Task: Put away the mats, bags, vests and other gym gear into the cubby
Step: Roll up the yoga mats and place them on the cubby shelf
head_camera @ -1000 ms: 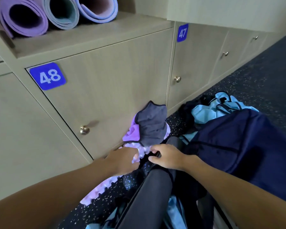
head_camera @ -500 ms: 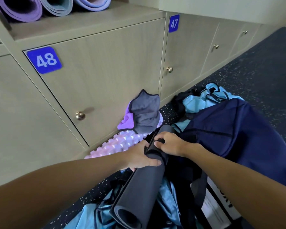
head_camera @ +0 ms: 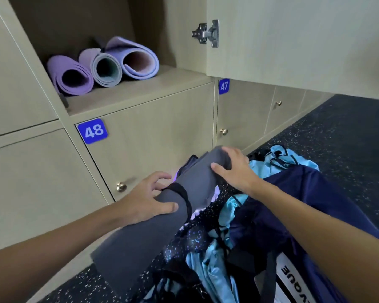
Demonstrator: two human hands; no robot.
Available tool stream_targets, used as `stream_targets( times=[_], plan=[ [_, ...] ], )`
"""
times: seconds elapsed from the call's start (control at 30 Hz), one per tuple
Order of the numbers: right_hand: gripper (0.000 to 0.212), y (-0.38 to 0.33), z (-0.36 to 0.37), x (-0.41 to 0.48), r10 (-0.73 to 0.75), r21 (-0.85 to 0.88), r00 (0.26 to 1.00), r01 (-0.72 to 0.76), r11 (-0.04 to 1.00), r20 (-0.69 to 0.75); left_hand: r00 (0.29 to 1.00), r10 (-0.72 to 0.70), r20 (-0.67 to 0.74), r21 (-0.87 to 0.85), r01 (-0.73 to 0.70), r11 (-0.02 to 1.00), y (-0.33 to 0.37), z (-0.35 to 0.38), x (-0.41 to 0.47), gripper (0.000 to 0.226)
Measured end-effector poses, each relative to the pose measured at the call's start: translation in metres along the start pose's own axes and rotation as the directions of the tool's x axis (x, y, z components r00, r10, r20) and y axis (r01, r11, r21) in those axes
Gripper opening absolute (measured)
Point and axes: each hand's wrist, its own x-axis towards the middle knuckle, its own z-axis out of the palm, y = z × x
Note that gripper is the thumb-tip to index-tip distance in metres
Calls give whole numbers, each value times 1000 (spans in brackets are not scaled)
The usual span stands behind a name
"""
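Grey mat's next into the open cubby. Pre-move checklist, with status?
1. Left hand grips grey rolled mat: ok.
2. Right hand grips its far end: ok.
3. Black strap around the roll: ok.
4. Cubby door open: ok.
5. Bare shelf beside the three rolled mats: ok.
6. Mat's near end free of the light blue gear: cannot tell.
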Motion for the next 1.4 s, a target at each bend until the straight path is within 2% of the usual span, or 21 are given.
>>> stream_targets(
  times=[0.13,0.2,0.27,0.37,0.47,0.67,0.8,0.93,1.03,1.2,1.3,1.4],
  plan=[
    [79,-38,-35,20,-2,241,989,38,970,-149,977,170,-132,63,-163,985,28,-30,-2,77],
    [60,-58,-55,25,13,435,985,63,898,-170,954,240,-182,77,-229,970,45,-41,-2,75],
    [34,-78,-75,27,7,509,976,108,854,-219,927,311,-210,109,-294,949,62,-53,-2,72],
    [31,-104,-107,33,2,559,952,178,810,-306,878,419,-232,170,-387,906,87,-69,6,75],
    [34,-132,-142,34,-1,642,923,269,718,-385,831,504,-236,222,-459,860,118,-84,20,75],
    [34,-179,-202,32,-59,548,736,553,627,-675,678,681,-275,411,-558,721,196,-120,42,75],
    [33,-194,-220,37,-63,481,626,656,582,-777,589,733,-340,523,-529,668,235,-132,52,71],
    [39,-206,-226,43,-93,359,500,727,584,-861,511,751,-418,609,-457,649,258,-137,68,63],
    [46,-210,-220,45,-171,234,419,750,618,-892,508,753,-418,614,-453,647,263,-138,81,62],
    [44,-200,-201,46,-259,82,343,730,679,-903,525,740,-421,556,-495,668,261,-133,90,61],
    [44,-187,-189,55,-256,59,324,716,696,-911,573,704,-420,532,-473,702,252,-129,96,59],
    [42,-171,-171,68,-270,75,358,713,698,-894,670,618,-410,537,-370,758,230,-127,105,57]
  ],
)
